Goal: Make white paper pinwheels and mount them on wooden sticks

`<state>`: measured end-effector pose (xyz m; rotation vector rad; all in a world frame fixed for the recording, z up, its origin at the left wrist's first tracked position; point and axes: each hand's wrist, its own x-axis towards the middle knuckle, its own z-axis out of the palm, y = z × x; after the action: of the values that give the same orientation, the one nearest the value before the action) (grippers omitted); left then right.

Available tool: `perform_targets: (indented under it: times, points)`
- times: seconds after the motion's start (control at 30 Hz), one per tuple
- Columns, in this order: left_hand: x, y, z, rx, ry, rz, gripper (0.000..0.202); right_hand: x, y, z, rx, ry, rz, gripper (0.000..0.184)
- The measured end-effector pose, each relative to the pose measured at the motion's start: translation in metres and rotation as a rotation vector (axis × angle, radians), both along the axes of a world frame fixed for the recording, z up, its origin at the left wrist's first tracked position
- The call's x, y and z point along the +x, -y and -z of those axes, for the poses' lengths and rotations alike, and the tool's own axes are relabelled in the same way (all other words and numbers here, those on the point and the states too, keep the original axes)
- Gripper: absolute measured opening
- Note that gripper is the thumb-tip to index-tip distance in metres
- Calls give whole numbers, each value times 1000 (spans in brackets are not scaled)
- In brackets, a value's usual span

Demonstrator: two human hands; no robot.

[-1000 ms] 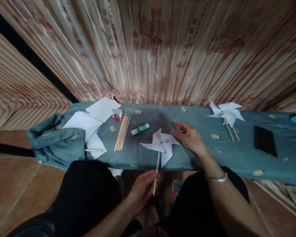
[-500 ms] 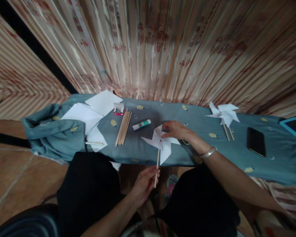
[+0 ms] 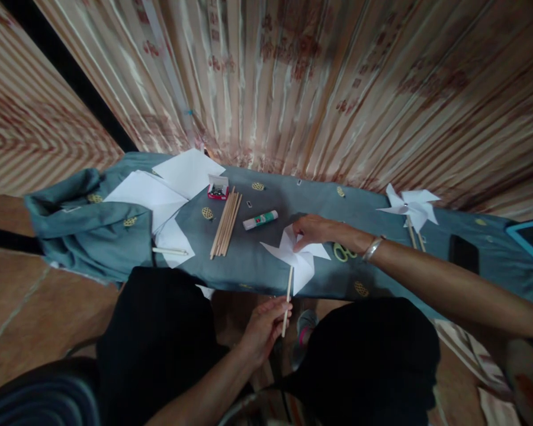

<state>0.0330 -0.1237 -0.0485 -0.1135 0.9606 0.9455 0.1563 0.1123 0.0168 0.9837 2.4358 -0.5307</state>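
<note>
The fingers (image 3: 279, 303) of my left hand (image 3: 263, 324) are closed in a pinch, thumb against fingertips, on the lower part of the stick (image 3: 288, 290), which hangs out past the desk's edge. The stick runs up to the middle of the paper pinwheel (image 3: 305, 271), which lies flat on the desk (image 3: 249, 269).

The fingers (image 3: 299, 235) of my right hand (image 3: 315, 229) are bunched and bent down onto the pinwheel's middle, touching the paper. I cannot tell whether they grip a blade or only press on it.

I judge this goes best with the stick held firm and straight so it cannot roll, and a light touch on top so the blades do not crease.

Just right of the pinwheel lie green scissors (image 3: 344, 253). Left of it and farther back are a glue stick (image 3: 260, 220), a bundle of sticks (image 3: 225, 223), a small box of pins (image 3: 217, 188) and white sheets (image 3: 146, 192). Well to the pinwheel's right are a second pinwheel (image 3: 411, 204) and a dark phone (image 3: 464, 253).
</note>
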Motion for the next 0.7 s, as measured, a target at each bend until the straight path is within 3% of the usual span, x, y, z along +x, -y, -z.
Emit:
perform_targets:
  times: [0.17, 0.47, 0.7]
  points:
    - [1, -2, 1, -14, -3, 12, 38, 5, -4, 6, -32, -34, -33, 34]
    - [1, -3, 3, -33, -28, 11, 50, -4, -6, 7, -9, 16, -23, 32]
    - [-1, -7, 0, -15, -38, 98, 57, -8, -6, 5, -23, 52, -25, 38]
